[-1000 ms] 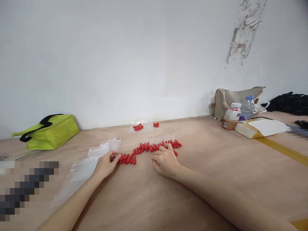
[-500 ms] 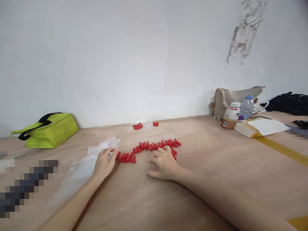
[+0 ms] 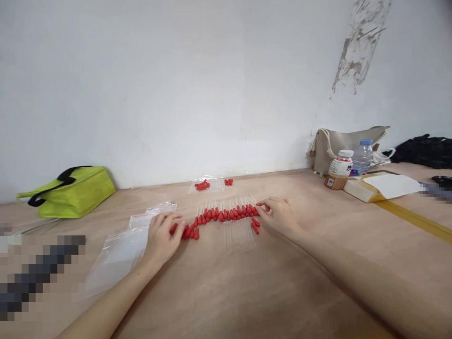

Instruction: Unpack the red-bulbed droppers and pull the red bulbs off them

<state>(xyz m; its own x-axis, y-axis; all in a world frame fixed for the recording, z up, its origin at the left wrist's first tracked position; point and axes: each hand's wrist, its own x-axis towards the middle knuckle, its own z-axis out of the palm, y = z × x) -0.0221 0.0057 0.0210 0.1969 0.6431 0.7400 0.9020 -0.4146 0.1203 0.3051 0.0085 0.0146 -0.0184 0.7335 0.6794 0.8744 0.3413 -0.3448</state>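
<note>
A row of droppers with red rubber bulbs point(image 3: 221, 215) and thin clear tubes pointing to the wall lies mid-table. My right hand point(image 3: 278, 215) is at the row's right end, fingertips touching the last bulbs, fingers stretched and apart. Below the row lies a bundle of loose clear tubes point(image 3: 240, 236). Two loose red bulbs point(image 3: 254, 228) sit beside these tubes. At the left, my left hand point(image 3: 164, 238) curves over a small heap of loose red bulbs point(image 3: 190, 232), thumb and fingers apart. One bulb shows between thumb and forefinger; its contact with them is unclear.
Clear zip bags point(image 3: 123, 249) lie left of my left hand. Near the wall are a bag with red bulbs point(image 3: 202, 185) and more bulbs point(image 3: 229, 182). A lime-green bag point(image 3: 77, 193) stands left; a drink bottle point(image 3: 339, 170), water bottle point(image 3: 363, 157) and grey bag point(image 3: 348, 141) stand right.
My right hand has moved from over the loose tubes to the row's right end, uncovering them. The end bulbs have shifted slightly left. My left hand has slid right over the loose bulbs.
</note>
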